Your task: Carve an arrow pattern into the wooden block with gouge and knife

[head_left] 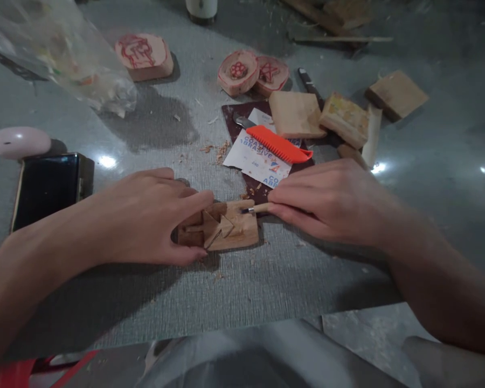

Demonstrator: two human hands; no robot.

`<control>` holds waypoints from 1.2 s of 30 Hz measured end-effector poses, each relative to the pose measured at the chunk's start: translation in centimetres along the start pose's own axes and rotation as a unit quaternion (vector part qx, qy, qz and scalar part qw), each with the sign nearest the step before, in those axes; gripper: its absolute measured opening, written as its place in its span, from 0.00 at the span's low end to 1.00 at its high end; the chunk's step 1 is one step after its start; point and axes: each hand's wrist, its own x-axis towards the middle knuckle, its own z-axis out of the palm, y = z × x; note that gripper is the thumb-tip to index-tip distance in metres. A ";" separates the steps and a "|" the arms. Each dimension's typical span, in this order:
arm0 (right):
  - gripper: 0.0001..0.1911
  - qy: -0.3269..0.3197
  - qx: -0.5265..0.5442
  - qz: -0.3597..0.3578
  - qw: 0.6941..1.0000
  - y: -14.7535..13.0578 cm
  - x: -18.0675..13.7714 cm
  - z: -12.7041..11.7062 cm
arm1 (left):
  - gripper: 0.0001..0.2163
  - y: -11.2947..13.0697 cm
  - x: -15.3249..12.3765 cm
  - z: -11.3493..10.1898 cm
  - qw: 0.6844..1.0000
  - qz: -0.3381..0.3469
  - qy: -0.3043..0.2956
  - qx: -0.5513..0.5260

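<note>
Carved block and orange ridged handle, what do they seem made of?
The carved block seems bare wood: matte, tan, with cut facets; its darker left end may be stained or shaded. The orange ridged handle looks like matte plastic, possibly rubber, going by its even colour and regular ribs.

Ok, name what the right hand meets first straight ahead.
The right hand would probably meet the carved wooden block first; the tool it holds reaches over it, though depth is unclear.

Two bare hands with slender fingers: the left hand (pixel 145 218) left of centre, the right hand (pixel 331 199) right of centre. Plain grey clothing (pixel 242 364) shows at the bottom centre.
</note>
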 end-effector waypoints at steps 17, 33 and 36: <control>0.19 0.002 -0.016 -0.145 0.989 -0.7 0.0 -0.6 | 0.21 0.1 0.2 -0.3 0.999 -0.017 -0.019 -0.021; 0.18 0.013 0.012 -0.106 0.994 -0.8 -0.2 -0.9 | 0.19 0.1 0.2 -0.2 0.997 -0.035 -0.027 -0.065; 0.17 0.044 -0.027 -0.053 0.997 -0.8 -0.2 -0.6 | 0.19 0.1 0.1 -0.2 0.998 -0.029 -0.024 -0.051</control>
